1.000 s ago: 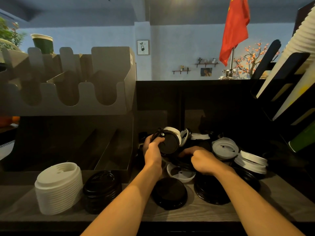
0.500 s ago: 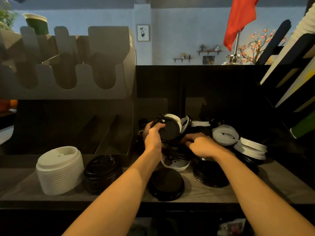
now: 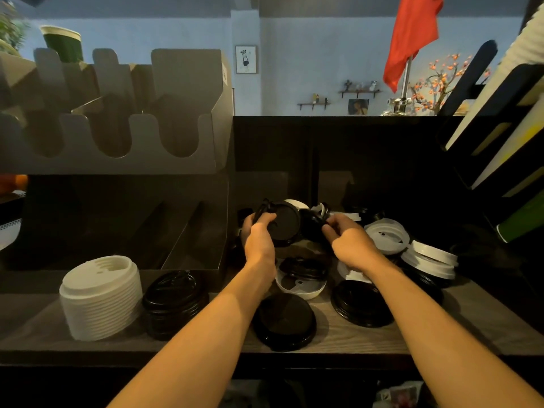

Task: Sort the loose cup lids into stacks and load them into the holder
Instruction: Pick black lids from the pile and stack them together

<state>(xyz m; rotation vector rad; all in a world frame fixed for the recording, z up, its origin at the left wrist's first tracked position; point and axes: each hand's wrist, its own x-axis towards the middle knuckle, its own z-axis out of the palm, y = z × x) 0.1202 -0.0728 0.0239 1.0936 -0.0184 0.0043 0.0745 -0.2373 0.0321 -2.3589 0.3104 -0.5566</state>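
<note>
Both forearms are stretched toward 12 o'clock. A black lid (image 3: 286,224) is gripped by the left hand (image 3: 259,241); at its 3 o'clock, a dark lid (image 3: 312,223) is pinched by the right hand (image 3: 350,244).

The holder (image 3: 117,113) stood at the left, above the counter (image 3: 338,337), with a cup (image 3: 63,44) on top. Before it, on the counter, sat a tall stack of lids (image 3: 100,298); a shorter stack (image 3: 173,301) stood just right of that; a single lid (image 3: 284,322) lay mid-front, an upturned lid (image 3: 300,285) just behind it. Further back the left hand (image 3: 259,240) gripped a raised lid (image 3: 284,220); the right hand (image 3: 350,242) pinched a second lid (image 3: 313,222) beside it. A heap of lids (image 3: 385,235) spread rightward, below a cup rack (image 3: 500,128).
</note>
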